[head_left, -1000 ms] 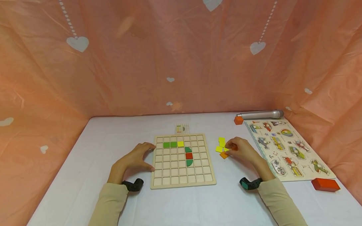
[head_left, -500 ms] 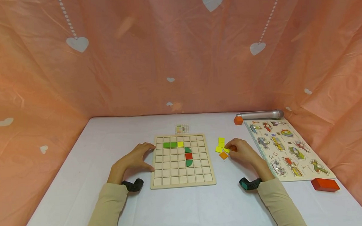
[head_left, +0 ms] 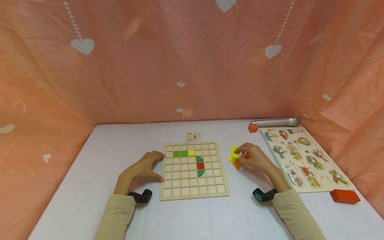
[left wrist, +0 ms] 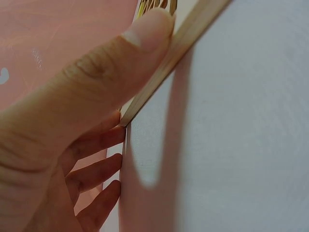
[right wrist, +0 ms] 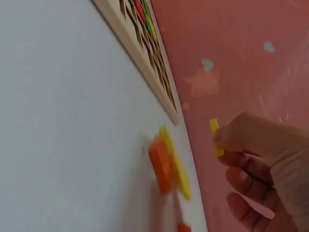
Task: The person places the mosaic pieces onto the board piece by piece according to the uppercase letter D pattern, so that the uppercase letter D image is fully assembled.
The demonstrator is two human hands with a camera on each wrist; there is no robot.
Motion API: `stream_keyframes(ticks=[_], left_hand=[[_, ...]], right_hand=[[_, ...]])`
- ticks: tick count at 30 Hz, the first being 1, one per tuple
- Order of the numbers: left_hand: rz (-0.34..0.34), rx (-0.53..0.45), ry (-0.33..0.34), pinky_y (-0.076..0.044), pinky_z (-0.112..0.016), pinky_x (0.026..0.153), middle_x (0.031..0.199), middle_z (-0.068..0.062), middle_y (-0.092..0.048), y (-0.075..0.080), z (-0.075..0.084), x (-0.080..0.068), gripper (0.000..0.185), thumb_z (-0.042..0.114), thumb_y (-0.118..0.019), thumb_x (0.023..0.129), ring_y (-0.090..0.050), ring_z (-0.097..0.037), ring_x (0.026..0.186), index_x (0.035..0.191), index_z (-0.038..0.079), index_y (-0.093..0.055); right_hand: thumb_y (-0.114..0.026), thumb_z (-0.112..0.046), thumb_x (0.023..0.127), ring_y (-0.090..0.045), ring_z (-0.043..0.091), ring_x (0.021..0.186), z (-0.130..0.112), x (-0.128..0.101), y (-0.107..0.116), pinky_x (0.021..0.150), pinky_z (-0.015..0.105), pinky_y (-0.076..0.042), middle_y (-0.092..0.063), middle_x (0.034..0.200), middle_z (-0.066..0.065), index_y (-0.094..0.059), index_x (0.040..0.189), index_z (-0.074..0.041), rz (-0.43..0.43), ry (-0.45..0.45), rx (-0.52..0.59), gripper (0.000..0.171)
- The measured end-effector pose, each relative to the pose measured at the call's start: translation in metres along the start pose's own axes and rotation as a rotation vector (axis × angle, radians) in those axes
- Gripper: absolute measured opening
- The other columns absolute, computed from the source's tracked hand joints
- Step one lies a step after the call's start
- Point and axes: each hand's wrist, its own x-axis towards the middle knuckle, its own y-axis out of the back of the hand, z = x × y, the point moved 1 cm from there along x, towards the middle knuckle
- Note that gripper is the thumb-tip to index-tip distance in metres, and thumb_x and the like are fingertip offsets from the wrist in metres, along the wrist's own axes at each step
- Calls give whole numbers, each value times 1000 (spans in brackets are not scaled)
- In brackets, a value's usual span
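Observation:
A wooden grid board lies in the middle of the table. Set in its cells are two green square tiles, a yellow square tile, a red tile and two green rounded tiles. My left hand touches the board's left edge, thumb and fingers spread along it. To the right of the board, my right hand pinches a yellow tile between thumb and fingers, raised above the table. Below that hand lie yellow tiles and an orange tile, partly covered.
Behind the board lies a small pattern card. At right are a picture puzzle board, a silver microphone, an orange-red block and a red block. A pink curtain hangs behind the table.
The right hand has picked up a yellow tile from the loose pile and shifted slightly left and up with it. The left hand and the board have stayed put.

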Motion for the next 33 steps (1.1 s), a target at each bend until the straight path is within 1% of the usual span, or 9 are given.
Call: stream_keyframes(ticks=[3,6,12,17,19,22,25,29,33], left_hand=[[-4,1,8,-32,-50,104,131,-22,-47,0,0,-1,87,32,-86,60,-40,-38,122,128,-5,-48],[-6,2,16,-33,-49,104,131,-21,-47,0,-1,-1,87,32,-86,60,-40,-37,122,129,-4,-48],[-6,-1,17,-33,-50,103,131,-20,-47,0,-2,0,88,34,-87,59,-40,-37,121,129,-4,-48],[-12,-9,34,-32,-50,105,132,-21,-46,1,-2,-1,89,34,-87,59,-39,-38,122,129,-4,-47],[-13,-10,36,-32,-50,105,133,-21,-46,1,-2,-1,88,33,-87,59,-39,-37,123,129,-4,-47],[-12,-8,33,-32,-50,105,133,-21,-46,1,-2,0,89,34,-87,59,-39,-37,123,129,-3,-47],[-14,-11,36,-32,-50,105,133,-20,-45,0,-2,0,89,34,-87,59,-39,-37,123,130,-3,-47],[-14,-13,39,-31,-50,105,133,-20,-46,0,-2,0,89,34,-87,59,-38,-37,123,129,-3,-47],[-14,-12,37,-32,-50,105,133,-20,-46,0,-2,-1,89,34,-87,59,-39,-37,123,129,-3,-47]], right_hand=[[-73,-5,75,-56,22,84,-17,7,-9,74,39,-50,-64,94,5,-70,95,-5,1,97,33,20],[-74,-7,75,-57,21,87,-34,13,-21,75,40,-51,-64,97,3,-71,97,-8,-42,166,60,21],[-71,-8,79,-56,18,93,-65,21,-50,78,31,-51,-62,100,2,-71,98,-9,-163,294,74,19],[-70,-10,81,-55,14,96,-84,24,-72,81,25,-50,-62,104,1,-71,100,-10,-233,402,31,19],[-68,-11,82,-54,12,97,-90,23,-79,82,22,-49,-61,105,1,-71,100,-10,-264,432,11,19],[-68,-11,83,-53,11,96,-95,23,-86,82,19,-48,-61,104,1,-71,100,-10,-309,469,-17,18],[-68,-11,84,-53,10,97,-98,22,-89,85,20,-46,-61,102,-1,-72,101,-12,-348,482,-38,17],[-67,-11,84,-53,10,99,-99,21,-89,88,21,-45,-63,101,-4,-73,101,-15,-381,477,-33,18],[-68,-11,85,-52,9,96,-98,20,-88,85,20,-45,-62,101,-4,-73,101,-14,-393,470,-9,18]])
